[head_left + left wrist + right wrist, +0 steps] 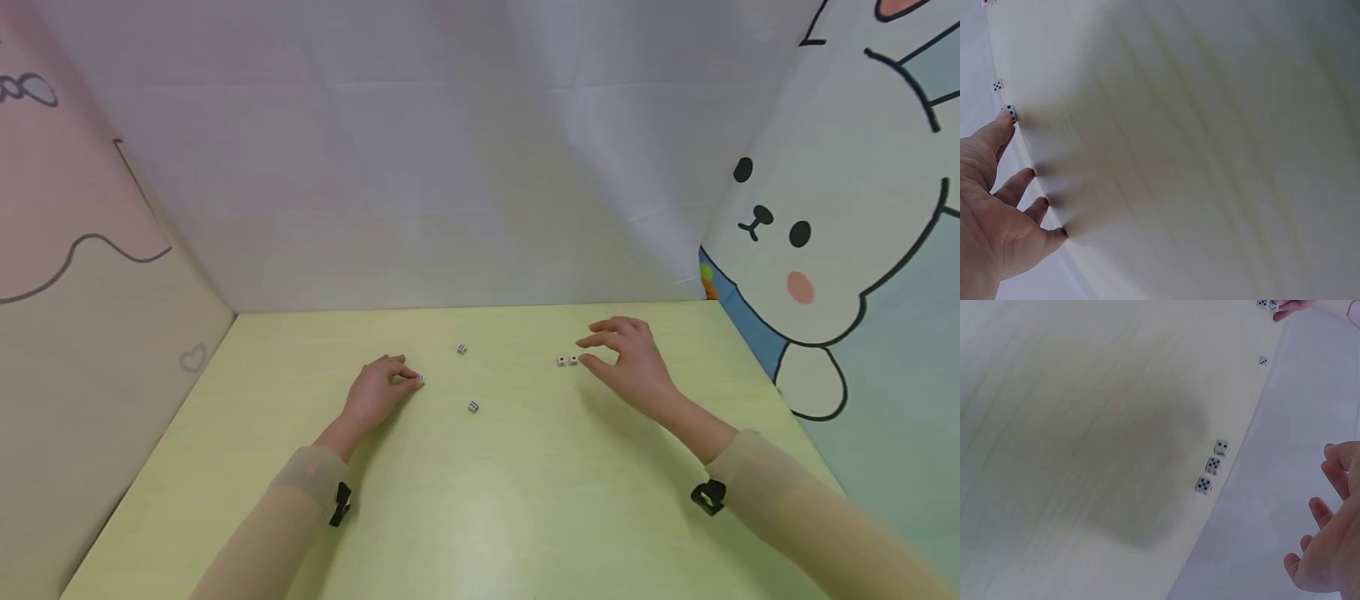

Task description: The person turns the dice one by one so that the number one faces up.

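My left hand [380,390] pinches a small white die [422,380] between thumb and index finger; in the left wrist view this die [1009,112] shows blue dots at the thumb tip, and the hand's other fingertips touch the table. My right hand [628,367] hovers with parted, bent fingers, holding nothing, just right of two dice, one [561,362] beside the other [573,360]. The right wrist view shows three dice in a short row: one [1222,447], a middle one [1213,465] and another [1204,485]. The right hand [1329,525] is apart from them.
On the pale yellow table [480,492], one die [461,349] lies towards the back and another [473,407] nearer the front, both between the hands. A white sheet [450,167] hangs behind the table. Printed panels stand at both sides, the right one with a cartoon face [832,208].
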`<state>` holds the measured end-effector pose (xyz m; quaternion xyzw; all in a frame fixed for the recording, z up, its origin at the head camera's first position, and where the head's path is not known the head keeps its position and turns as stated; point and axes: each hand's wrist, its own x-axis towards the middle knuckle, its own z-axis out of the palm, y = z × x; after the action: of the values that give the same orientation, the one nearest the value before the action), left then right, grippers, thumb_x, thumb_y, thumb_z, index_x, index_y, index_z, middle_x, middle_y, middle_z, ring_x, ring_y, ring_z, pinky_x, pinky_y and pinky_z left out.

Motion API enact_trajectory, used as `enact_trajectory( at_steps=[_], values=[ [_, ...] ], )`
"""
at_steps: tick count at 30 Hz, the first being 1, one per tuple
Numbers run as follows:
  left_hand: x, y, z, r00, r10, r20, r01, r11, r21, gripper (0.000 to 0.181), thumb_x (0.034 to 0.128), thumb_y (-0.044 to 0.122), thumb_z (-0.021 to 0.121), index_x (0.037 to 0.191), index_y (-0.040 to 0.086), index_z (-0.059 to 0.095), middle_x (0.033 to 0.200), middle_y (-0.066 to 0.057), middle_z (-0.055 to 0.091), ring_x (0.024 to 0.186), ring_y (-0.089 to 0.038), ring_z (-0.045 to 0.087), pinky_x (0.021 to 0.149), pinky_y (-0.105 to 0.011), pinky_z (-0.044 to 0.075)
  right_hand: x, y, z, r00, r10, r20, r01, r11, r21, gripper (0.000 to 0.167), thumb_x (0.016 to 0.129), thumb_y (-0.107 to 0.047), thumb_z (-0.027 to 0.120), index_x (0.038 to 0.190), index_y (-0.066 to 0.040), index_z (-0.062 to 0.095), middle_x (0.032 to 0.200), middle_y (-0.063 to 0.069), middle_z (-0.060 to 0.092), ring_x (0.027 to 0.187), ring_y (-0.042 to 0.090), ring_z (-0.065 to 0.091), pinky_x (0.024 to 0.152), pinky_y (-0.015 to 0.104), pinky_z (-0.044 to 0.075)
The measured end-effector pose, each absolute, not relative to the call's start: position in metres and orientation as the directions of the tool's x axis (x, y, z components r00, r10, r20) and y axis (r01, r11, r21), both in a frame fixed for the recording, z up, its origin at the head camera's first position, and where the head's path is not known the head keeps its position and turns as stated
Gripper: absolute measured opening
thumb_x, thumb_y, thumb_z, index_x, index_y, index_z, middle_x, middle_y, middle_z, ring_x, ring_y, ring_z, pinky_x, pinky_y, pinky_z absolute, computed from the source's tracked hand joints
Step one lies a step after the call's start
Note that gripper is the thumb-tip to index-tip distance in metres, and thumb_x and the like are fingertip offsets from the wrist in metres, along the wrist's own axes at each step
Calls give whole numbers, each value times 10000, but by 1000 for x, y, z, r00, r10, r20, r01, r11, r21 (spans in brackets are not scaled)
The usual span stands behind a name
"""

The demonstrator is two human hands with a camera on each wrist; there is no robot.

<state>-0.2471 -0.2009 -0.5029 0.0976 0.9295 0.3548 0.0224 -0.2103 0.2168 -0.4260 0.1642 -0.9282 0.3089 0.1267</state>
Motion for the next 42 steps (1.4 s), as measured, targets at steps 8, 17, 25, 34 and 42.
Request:
enact_trajectory(
  at_steps=[8, 17, 25, 34, 42],
  values=[
    [-246, -200, -502, -980, 198, 37, 172, 725, 667, 172, 953, 245, 754, 1032, 96, 788, 1481, -233, 523, 1466, -477, 318, 1203, -642, 190, -208, 173, -436, -888, -333, 316, -457, 717, -527, 127, 912, -186, 785, 1019, -122, 811, 1309, 135, 641, 1336, 388, 397, 1070, 585, 382],
    [-244, -199, -500, -982, 187, 29, 161, 739, 654, 175, 946, 237, 763, 1041, 93, 790, 1478, -220, 532, 1465, -462, 331, 1206, -623, 207, -207, 126, -454, -882, -417, 221, -472, 771, -427, 72, 869, -259, 822, 918, -209, 803, 1272, 63, 661, 1323, 375, 444, 1097, 562, 384],
    [-245, -198, -500, -982, 185, 24, 157, 748, 645, 188, 948, 248, 761, 1049, 92, 790, 1482, -214, 530, 1468, -455, 330, 1205, -621, 215, -209, 97, -474, -909, -406, 97, -409, 817, -406, 77, 861, -310, 827, 904, -258, 790, 1291, 30, 642, 1359, 349, 410, 1113, 535, 369],
    [-246, -198, -500, -982, 188, 26, 160, 746, 646, 174, 945, 243, 765, 1043, 101, 791, 1476, -209, 539, 1467, -454, 333, 1203, -623, 219, -214, 76, -484, -928, -366, 72, -367, 863, -346, 168, 854, -427, 814, 906, -271, 780, 1311, 26, 639, 1377, 345, 411, 1129, 524, 368],
    [-246, -199, -501, -981, 193, 24, 162, 744, 648, 181, 951, 244, 758, 1050, 96, 789, 1478, -214, 535, 1468, -457, 329, 1211, -621, 194, -216, 65, -487, -934, -353, 62, -354, 881, -313, 200, 854, -460, 805, 906, -270, 769, 1319, 19, 634, 1379, 331, 415, 1155, 493, 344]
  ],
)
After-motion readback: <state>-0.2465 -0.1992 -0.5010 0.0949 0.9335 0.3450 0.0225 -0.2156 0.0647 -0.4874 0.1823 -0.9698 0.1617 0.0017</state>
